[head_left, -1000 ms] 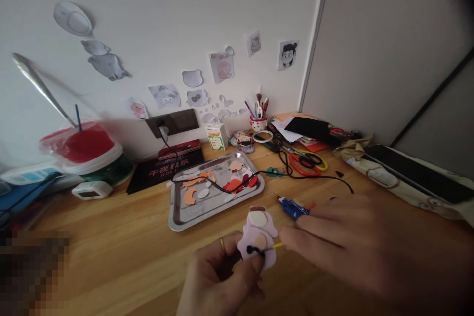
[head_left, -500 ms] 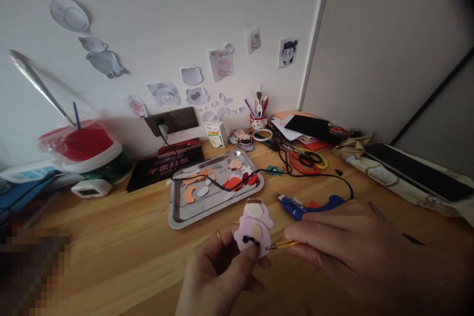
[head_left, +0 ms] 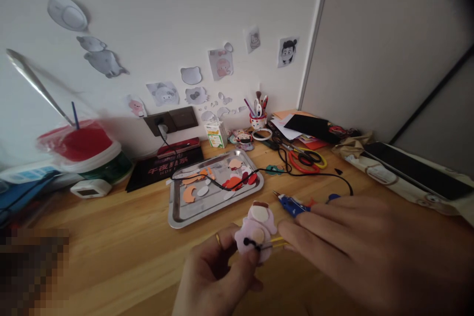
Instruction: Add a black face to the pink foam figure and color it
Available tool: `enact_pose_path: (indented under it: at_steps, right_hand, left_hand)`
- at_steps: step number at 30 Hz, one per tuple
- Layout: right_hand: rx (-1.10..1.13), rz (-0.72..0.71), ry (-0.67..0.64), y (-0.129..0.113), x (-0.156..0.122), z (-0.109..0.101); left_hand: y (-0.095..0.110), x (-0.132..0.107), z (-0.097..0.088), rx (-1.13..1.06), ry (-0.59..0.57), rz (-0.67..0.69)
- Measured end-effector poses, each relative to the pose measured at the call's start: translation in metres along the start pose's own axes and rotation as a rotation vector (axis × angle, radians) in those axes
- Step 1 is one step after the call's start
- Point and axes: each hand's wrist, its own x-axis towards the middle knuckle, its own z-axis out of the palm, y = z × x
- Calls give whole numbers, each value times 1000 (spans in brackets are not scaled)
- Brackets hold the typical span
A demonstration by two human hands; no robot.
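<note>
Between the thumb and fingers of my left hand (head_left: 222, 266) is a pale pink felt figure (head_left: 246, 229), with cream patches, a brown strip at its top and a black piece (head_left: 252, 243) on its front. My right hand (head_left: 340, 247) is closed on yellow-handled tweezers (head_left: 278, 242), whose tips reach the black piece near my left thumb. I cannot tell whether the tips grip it. Just beyond my right hand lies a blue glue gun (head_left: 291, 205), partly covered by the hand.
A metal tray (head_left: 181, 217) with orange, red and white cut pieces lies behind the figure. A black cable (head_left: 314, 176) runs across it and the table. Scissors (head_left: 309, 158), a pen cup (head_left: 258, 121), a white clock (head_left: 91, 188) and a lidded bucket (head_left: 107, 158) stand farther back.
The tweezers have moved left, from the figure's right edge onto the black piece. My right hand has shifted left, covering more of the glue gun. The figure has tilted slightly rightward.
</note>
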Motion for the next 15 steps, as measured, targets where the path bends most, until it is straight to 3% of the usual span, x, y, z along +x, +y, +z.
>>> enact_pose_path:
  at_steps: [8, 15]
  right_hand:
    - [-83, -12, 38, -8, 1, 1]
    - [-19, -64, -26, 0, 8, -5]
  left_hand:
    - [-2, -2, -1, -12, -15, 24]
    - [-4, -1, -3, 12, -55, -23]
